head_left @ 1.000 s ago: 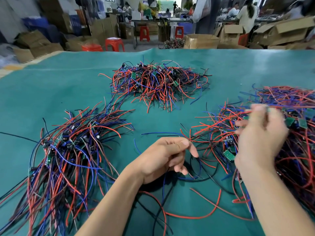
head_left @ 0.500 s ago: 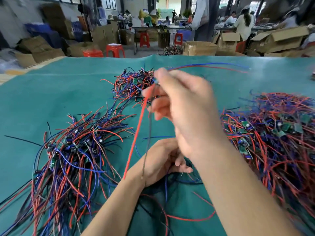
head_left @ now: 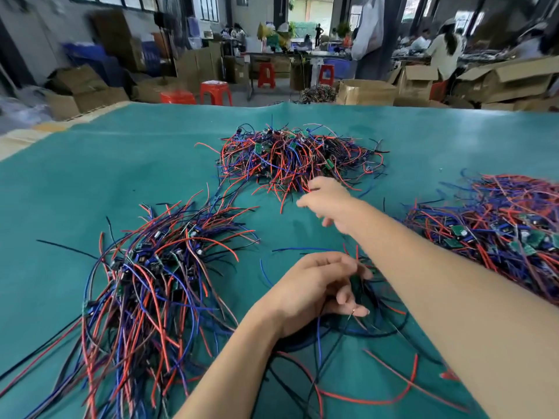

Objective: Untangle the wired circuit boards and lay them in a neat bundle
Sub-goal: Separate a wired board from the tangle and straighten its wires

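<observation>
My left hand (head_left: 314, 290) rests on the green tabletop (head_left: 90, 182) nearest me, fingers curled round a small tangle of wires (head_left: 360, 300). Three piles of wired circuit boards lie beyond: a combed bundle (head_left: 151, 282) at left, a heap (head_left: 499, 234) at right, another heap (head_left: 290, 155) farthest. My right hand (head_left: 328, 201) reaches toward that one, fingers loose, holding nothing.

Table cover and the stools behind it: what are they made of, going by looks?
Table cover: probably a teal rubber or vinyl mat; matte, seamless, slightly rippled at the far edge. Stools: likely moulded plastic; uniform red-orange, one-piece look, though blurred.
</observation>
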Available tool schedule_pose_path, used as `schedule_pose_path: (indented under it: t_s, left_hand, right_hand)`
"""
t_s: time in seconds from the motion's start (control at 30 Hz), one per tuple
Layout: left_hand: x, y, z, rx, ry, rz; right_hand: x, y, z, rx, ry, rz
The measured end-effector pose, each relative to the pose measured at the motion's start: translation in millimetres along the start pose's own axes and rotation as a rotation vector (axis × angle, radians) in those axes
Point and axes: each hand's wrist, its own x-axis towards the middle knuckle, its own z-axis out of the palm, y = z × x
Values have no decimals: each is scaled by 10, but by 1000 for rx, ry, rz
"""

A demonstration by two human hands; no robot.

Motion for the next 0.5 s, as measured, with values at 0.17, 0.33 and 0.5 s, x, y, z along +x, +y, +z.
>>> schedule_pose_path:
  t_s: [0.17,0.33,0.5]
  left_hand:
    - [6,9,-8,5,-7,-10]
    - [-9,23,-8,10,-1,-11]
    - [-15,39,-2,-3,3,-14]
  right_hand:
    - [45,241,-70,121,-62,26]
    - [-53,247,-193,316,-24,53]
    - [-332,343,-439,450,16,44]
